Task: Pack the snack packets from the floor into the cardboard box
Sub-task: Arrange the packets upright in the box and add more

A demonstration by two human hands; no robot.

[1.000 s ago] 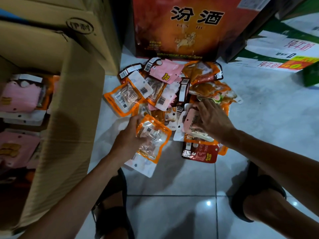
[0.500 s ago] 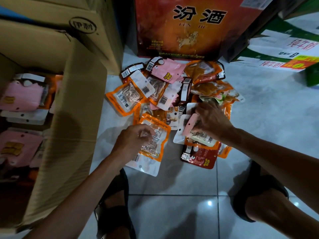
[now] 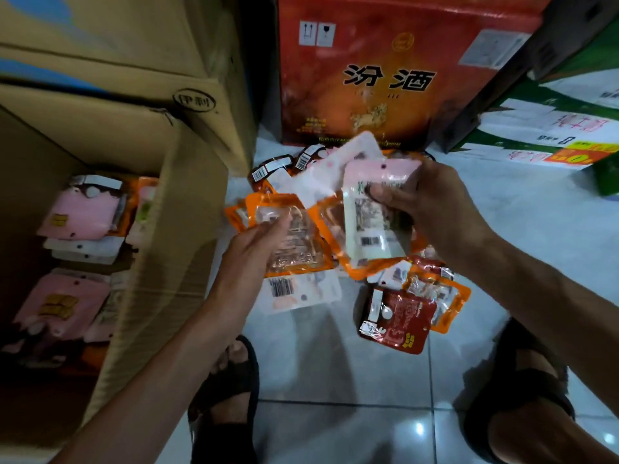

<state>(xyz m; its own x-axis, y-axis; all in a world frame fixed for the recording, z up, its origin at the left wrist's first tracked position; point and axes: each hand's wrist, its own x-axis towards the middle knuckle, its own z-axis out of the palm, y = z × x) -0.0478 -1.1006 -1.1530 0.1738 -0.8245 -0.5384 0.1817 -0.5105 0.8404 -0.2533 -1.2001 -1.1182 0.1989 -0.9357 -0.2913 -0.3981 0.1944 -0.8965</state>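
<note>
My left hand (image 3: pixel 259 244) holds an orange-edged clear snack packet (image 3: pixel 294 242) lifted above the floor. My right hand (image 3: pixel 432 205) grips a small stack of packets, with a pink-and-white packet (image 3: pixel 368 209) on top and an orange one under it. More packets lie in a pile on the tiled floor behind my hands, among them a dark red packet (image 3: pixel 398 319) and an orange packet (image 3: pixel 438 296) at the front right. The open cardboard box (image 3: pixel 174 236) stands at the left with pink packets (image 3: pixel 80 212) stacked inside.
A red printed carton (image 3: pixel 385 68) stands behind the pile and a green-and-white carton (image 3: pixel 552 128) at the right. Another brown carton (image 3: pixel 134 45) sits behind the open box. My sandalled feet (image 3: pixel 227 390) rest on the white tiles near the bottom.
Both hands have risen from the floor pile, each lifting packets. The camera has tilted up a little, showing more of the red carton.
</note>
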